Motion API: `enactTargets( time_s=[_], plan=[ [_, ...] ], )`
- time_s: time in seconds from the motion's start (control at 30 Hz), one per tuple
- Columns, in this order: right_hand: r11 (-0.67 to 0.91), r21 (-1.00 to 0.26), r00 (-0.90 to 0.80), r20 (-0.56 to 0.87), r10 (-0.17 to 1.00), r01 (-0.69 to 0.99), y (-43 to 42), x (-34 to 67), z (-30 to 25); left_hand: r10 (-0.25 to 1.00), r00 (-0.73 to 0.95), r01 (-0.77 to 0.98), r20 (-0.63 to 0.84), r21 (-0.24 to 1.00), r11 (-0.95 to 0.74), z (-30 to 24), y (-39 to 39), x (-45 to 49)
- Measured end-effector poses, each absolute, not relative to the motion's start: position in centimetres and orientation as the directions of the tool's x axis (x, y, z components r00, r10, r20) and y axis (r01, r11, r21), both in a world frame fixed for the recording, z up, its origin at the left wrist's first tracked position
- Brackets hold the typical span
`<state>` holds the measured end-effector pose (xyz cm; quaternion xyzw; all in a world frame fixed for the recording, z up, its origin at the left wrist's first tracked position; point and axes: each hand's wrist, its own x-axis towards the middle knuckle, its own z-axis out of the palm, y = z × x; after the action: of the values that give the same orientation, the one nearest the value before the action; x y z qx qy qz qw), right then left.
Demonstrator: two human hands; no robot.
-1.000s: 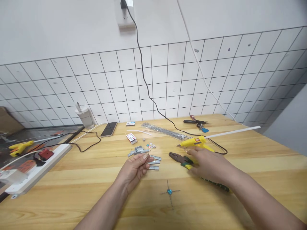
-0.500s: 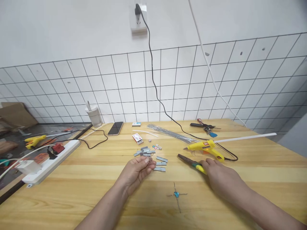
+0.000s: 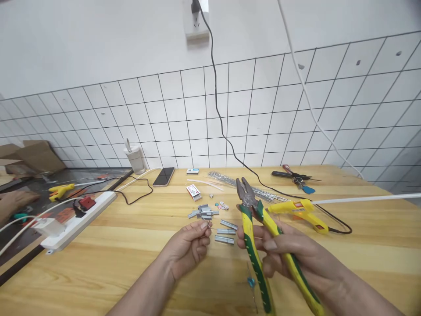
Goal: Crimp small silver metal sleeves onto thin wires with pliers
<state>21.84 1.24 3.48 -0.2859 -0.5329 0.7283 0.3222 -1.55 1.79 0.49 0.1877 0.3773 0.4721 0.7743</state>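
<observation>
Clearly, the pliers (image 3: 249, 199) are raised above the counter (image 3: 128, 250), their jaws a little parted and their yellow-and-green handles spread. The right hand (image 3: 302, 246) is wrapped around one handle, with fingers reaching behind the other. The left hand (image 3: 188, 246) pinches a thin wire (image 3: 209, 224) between thumb and fingertips. Partly hidden behind the lower handle lies a wire piece with a blue gem (image 3: 251, 282). Between the hands, just beyond, are loose metal strips (image 3: 224, 240), and past them some small charms (image 3: 225, 206). A yellow glue gun (image 3: 297, 206) lies near the right hand. Farther back are a bundle of wires (image 3: 226, 179), an open small box (image 3: 193, 193) and a phone (image 3: 164, 177); a white power strip (image 3: 82, 219) runs along the left, with another person's hand (image 3: 19, 199) beyond.
</observation>
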Motion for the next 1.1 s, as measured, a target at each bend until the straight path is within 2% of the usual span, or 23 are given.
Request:
enactTargets(
  time_s=[0.07, 0.13, 0.2, 0.23, 0.27, 0.33, 0.4, 0.47, 0.63, 0.8, 1.1],
  plan=[
    [-0.223, -0.962, -0.598, -0.088, 0.797, -0.156, 1.0, 22.0, 3.1, 0.859, 0.316, -0.616, -0.403, 0.601, 0.509, 0.4, 1.8, -1.6],
    [-0.15, -0.985, -0.541, -0.08, 0.837, -0.085, 1.0, 22.7, 3.0, 0.842, 0.364, -0.637, -0.398, 0.554, 0.536, 0.4, 1.8, -1.7],
    [0.05, -0.994, -0.455, -0.002, 0.89, 0.102, 1.3, 23.7, 3.1, 0.823, 0.404, -0.647, -0.399, 0.511, 0.566, 0.3, 1.8, -1.7],
    [0.199, -0.947, -0.407, 0.083, 0.91, 0.251, 1.6, 24.1, 3.1, 0.815, 0.419, -0.647, -0.401, 0.497, 0.578, 0.3, 1.8, -1.7],
    [0.346, -0.834, -0.369, 0.188, 0.91, 0.429, 1.9, 24.5, 3.0, 0.81, 0.426, -0.642, -0.403, 0.496, 0.585, 0.3, 1.7, -1.7],
    [0.54, -0.43, -0.375, 0.412, 0.83, 0.723, 2.6, 25.1, 2.6, 0.815, 0.412, -0.613, -0.407, 0.538, 0.579, 0.4, 1.7, -1.6],
    [0.501, -0.071, -0.408, 0.488, 0.772, 0.863, 3.3, 25.5, 2.0, 0.848, 0.365, -0.553, -0.385, 0.643, 0.53, 0.6, 1.6, -1.6],
    [0.441, 0.095, -0.428, 0.491, 0.759, 0.892, 3.7, 25.6, 1.3, 0.891, 0.303, -0.48, -0.338, 0.754, 0.449, 0.9, 1.5, -1.4],
    [0.435, 0.15, -0.451, 0.476, 0.755, 0.888, 3.9, 25.3, 0.6, 0.936, 0.184, -0.34, -0.3, 0.874, 0.347, 1.6, 1.2, -1.1],
    [0.44, 0.24, -0.499, 0.485, 0.718, 0.865, 3.7, 24.9, 0.6, 0.962, 0.177, -0.218, -0.208, 0.945, 0.244, 2.1, 1.0, -0.9],
    [0.475, 0.294, -0.553, 0.555, 0.622, 0.829, 3.3, 24.3, 0.6, 0.949, 0.202, -0.11, -0.241, 0.958, 0.266, 2.1, 0.9, -0.9]
  ],
)
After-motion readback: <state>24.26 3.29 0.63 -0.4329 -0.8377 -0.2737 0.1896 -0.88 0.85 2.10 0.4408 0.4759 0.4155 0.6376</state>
